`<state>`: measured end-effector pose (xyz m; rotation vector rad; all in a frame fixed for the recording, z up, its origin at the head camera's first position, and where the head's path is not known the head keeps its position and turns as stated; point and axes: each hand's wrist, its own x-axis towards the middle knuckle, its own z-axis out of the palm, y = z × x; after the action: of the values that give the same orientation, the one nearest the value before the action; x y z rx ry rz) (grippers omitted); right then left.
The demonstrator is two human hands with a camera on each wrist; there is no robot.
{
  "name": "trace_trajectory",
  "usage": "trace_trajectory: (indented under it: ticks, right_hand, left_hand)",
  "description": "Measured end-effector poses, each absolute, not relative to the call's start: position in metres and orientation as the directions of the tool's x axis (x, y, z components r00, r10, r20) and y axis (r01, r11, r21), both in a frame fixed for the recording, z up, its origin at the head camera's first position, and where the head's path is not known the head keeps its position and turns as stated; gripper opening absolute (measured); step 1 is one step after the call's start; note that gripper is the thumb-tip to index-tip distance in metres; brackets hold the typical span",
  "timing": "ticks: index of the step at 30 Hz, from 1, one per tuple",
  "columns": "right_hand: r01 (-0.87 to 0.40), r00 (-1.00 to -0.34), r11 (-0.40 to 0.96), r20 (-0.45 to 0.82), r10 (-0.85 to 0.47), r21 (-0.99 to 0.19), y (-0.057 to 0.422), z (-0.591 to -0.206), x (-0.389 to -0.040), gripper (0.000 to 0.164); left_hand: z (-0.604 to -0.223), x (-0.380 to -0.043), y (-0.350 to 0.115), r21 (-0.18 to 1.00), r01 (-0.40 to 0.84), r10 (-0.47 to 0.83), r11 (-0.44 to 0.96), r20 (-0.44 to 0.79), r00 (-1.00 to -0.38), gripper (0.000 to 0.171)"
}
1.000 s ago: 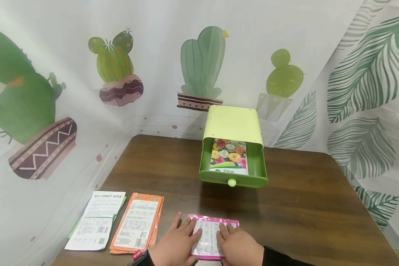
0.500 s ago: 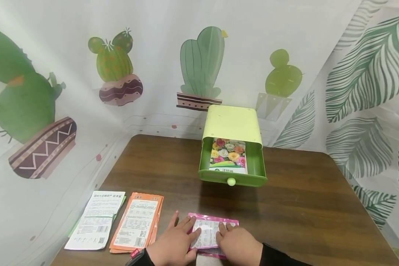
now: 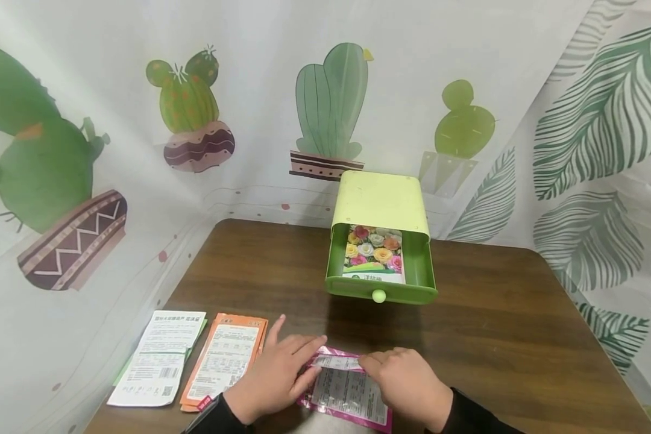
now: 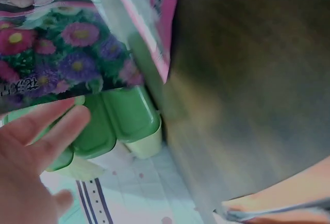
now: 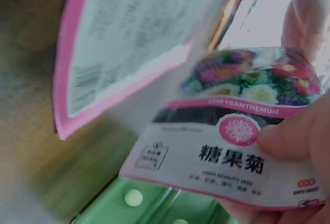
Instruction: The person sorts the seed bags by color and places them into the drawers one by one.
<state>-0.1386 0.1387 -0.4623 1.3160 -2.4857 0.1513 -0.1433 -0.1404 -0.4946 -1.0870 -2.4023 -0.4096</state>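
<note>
A pink-edged seed packet [image 3: 337,361] is tilted up on edge between both hands. Its flowery front, printed "chrysanthemum" [image 5: 247,126], shows in the right wrist view. My left hand [image 3: 279,371] pinches one end, thumb on the flower picture, with the little finger spread away. At the other end my right hand [image 3: 409,383] grips it, thumb on the front and fingers behind. A second pink-edged seed packet [image 3: 352,395] lies back side up on the table beneath them, its printed panel also in the right wrist view.
An orange packet stack [image 3: 225,361] and a white packet stack [image 3: 157,361] lie on the table's left. Beyond the hands stands a light-green box [image 3: 380,202] with its green drawer [image 3: 420,265] pulled out; a flower seed packet [image 3: 373,256] is inside. Patterned cloth [image 3: 249,90] hangs behind.
The hands, earlier laid on the pink packet, have raised its near edge and tipped it up away from the body. The packet underneath now shows.
</note>
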Motion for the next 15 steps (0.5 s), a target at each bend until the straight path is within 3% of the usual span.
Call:
trace_trajectory:
  ticks: [5,9,12,15]
  right_hand:
    - [-0.834,-0.539,0.540,0.376,-0.754,-0.114,0.140,-0.453,-0.138,0.025]
    - [-0.815,-0.579,0.479,0.406,-0.708,-0.326,0.138,-0.447,-0.138,0.016]
    - [-0.735,-0.657,0.458,0.357,-0.664,-0.500,0.137,-0.442,-0.137,0.011]
    - [-0.595,-0.751,0.488,0.225,-0.621,-0.639,0.137,-0.436,-0.136,0.004]
  left_hand:
    - [-0.488,-0.147,-0.143,0.038,0.770,0.567,0.636,0.653,-0.501,0.043]
    - [-0.484,-0.148,-0.144,0.055,0.775,0.511,0.630,0.722,-0.467,0.037]
    - [-0.482,-0.149,-0.145,0.093,0.775,0.475,0.625,0.742,-0.472,0.043]
    - [-0.482,-0.147,-0.146,0.119,0.766,0.456,0.632,0.742,-0.492,0.060]
